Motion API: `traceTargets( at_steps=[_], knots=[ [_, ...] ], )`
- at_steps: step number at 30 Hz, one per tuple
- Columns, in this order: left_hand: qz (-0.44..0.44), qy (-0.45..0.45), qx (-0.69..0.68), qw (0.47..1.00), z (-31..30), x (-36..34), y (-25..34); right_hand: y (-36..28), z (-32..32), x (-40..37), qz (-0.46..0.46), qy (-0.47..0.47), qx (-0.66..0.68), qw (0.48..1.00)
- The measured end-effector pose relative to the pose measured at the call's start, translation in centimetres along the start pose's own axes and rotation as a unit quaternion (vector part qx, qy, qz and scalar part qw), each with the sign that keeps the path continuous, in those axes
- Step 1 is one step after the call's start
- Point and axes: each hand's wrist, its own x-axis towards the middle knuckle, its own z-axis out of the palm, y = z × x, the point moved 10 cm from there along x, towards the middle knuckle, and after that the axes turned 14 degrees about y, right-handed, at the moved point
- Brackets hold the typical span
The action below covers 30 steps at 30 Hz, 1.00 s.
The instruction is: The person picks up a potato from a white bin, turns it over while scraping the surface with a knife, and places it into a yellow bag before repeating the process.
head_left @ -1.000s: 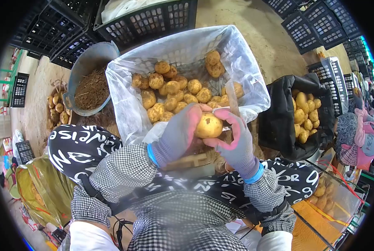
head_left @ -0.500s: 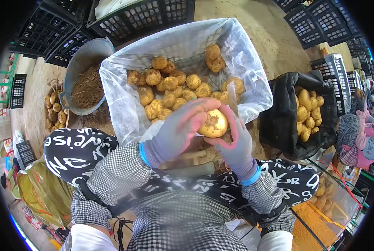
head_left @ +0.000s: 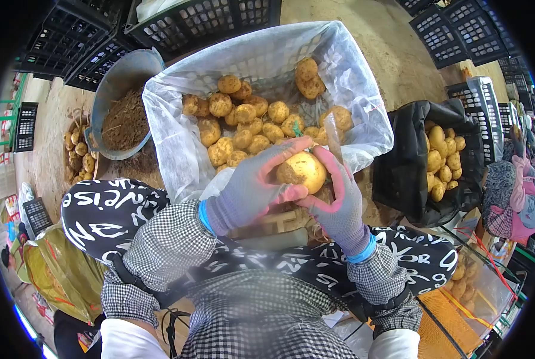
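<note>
Between my gloved hands is a large yellow potato with a little soil on its lower right side. My left hand curls round its left side, thumb along the lower edge. From the right, my right hand closes on it with the fingertips at its upper right and the thumb below. Both hands are over the near edge of a white-lined crate, in which many soil-marked potatoes lie. A narrow brownish strip stands just beyond my right fingers.
Left of the crate is a blue-grey tub of soil, with a basket of potatoes beyond it. At right, a black-lined crate holds cleaner potatoes. Black plastic crates stand along the back. An olive sack lies at lower left.
The potato has turned in my hands: the soil patch that faced up is now at its lower right. My left thumb has moved down along its lower edge.
</note>
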Motion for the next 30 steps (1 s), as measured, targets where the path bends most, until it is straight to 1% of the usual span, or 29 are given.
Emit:
traceTargets(
  at_steps=[1, 3, 4, 5, 6, 7, 8, 9, 10, 11, 13, 14, 16, 17, 19, 20, 21, 22, 23, 24, 26, 27, 28, 29, 30],
  knots=[
    [-0.018, 0.010, -0.005, 1.000, -0.3, 0.2, -0.3, -0.1, 0.1, 0.0, -0.023, 0.000, -0.012, 1.000],
    [-0.025, -0.039, 0.024, 0.999, -0.9, 0.6, 0.0, 0.2, 0.3, -0.3, 0.023, -0.014, 0.027, 0.999],
    [-0.030, -0.046, 0.018, 0.998, -1.0, 0.7, -0.3, 0.3, 0.5, -0.5, 0.046, -0.022, 0.047, 0.998],
    [-0.035, -0.054, 0.013, 0.998, -1.1, 0.8, -0.6, 1.0, 0.7, -0.5, 0.101, -0.004, 0.134, 0.986],
    [-0.040, -0.048, -0.010, 0.998, -0.7, 1.2, -1.2, 1.9, 1.0, -0.7, 0.155, 0.017, 0.220, 0.963],
    [-0.035, -0.039, -0.022, 0.998, -0.4, 1.1, -1.5, 2.8, 1.3, -1.0, 0.208, 0.039, 0.302, 0.930],
    [-0.029, -0.030, -0.034, 0.999, -0.1, 1.0, -1.8, 2.4, 0.7, -0.7, 0.150, 0.042, 0.222, 0.962],
    [-0.011, -0.015, -0.035, 0.999, 0.6, 0.2, -0.3, 2.0, 0.1, -0.3, 0.089, 0.044, 0.140, 0.985],
    [0.007, 0.002, -0.035, 0.999, 0.7, -0.2, 0.6, 1.3, -0.3, 0.1, 0.027, 0.045, 0.057, 0.997],
    [0.042, 0.003, 0.043, 0.998, 0.4, 0.0, 0.7, -0.1, 0.0, 0.2, -0.059, 0.005, -0.028, 0.998],
    [0.109, 0.007, 0.198, 0.974, -0.1, 0.4, 0.6, -0.4, 0.3, 0.2, -0.016, -0.003, 0.013, 1.000],
    [0.080, 0.005, 0.140, 0.987, -0.3, 0.3, 0.2, -0.4, 0.5, 0.1, 0.006, -0.006, 0.035, 0.999],
    [0.022, -0.003, 0.023, 1.000, -0.1, 0.2, 0.0, 0.7, 0.0, 0.2, 0.042, 0.024, 0.050, 0.998],
    [0.030, 0.002, 0.016, 0.999, -0.1, 0.3, 0.5, 1.3, -0.3, 0.2, 0.060, 0.039, 0.057, 0.996],
    [0.046, 0.014, 0.002, 0.999, -0.3, 0.6, 1.5, 1.7, -0.5, 0.3, 0.053, 0.041, 0.070, 0.995],
    [0.116, 0.005, 0.101, 0.988, -0.2, 0.6, 2.5, 1.8, -0.6, 0.4, 0.049, 0.041, 0.077, 0.995],
    [0.183, -0.004, 0.198, 0.963, -0.1, 0.4, 3.3, 2.2, 0.3, 0.2, 0.131, 0.009, 0.189, 0.973],
    [0.247, -0.014, 0.292, 0.924, 0.3, 0.0, 3.8, 1.8, 1.4, -0.2, 0.210, -0.023, 0.297, 0.931],
    [0.262, -0.021, 0.262, 0.929, 0.4, -0.2, 3.9, 1.7, 2.4, -0.8, 0.286, -0.054, 0.399, 0.869],
    [0.277, -0.029, 0.231, 0.932, 0.7, -0.3, 3.8, 2.2, 2.8, -1.3, 0.314, -0.077, 0.417, 0.850],
    [0.228, -0.049, 0.098, 0.968, 0.6, -0.2, 3.5, 3.2, 3.1, -2.3, 0.365, -0.122, 0.449, 0.806],
    [0.161, -0.058, -0.004, 0.985, 0.5, 0.0, 3.7, 2.7, 3.0, -2.2, 0.354, -0.117, 0.479, 0.795],
    [0.094, -0.064, -0.106, 0.988, 0.4, 0.1, 3.8, 2.5, 2.8, -2.0, 0.347, -0.111, 0.491, 0.792],
    [0.129, -0.051, -0.008, 0.990, 0.4, 0.0, 4.6, 2.3, 2.7, -1.7, 0.339, -0.105, 0.504, 0.787],
    [0.161, -0.039, 0.091, 0.982, 0.3, -0.3, 5.3, 2.1, 2.6, -1.4, 0.331, -0.098, 0.519, 0.782]
  ],
)
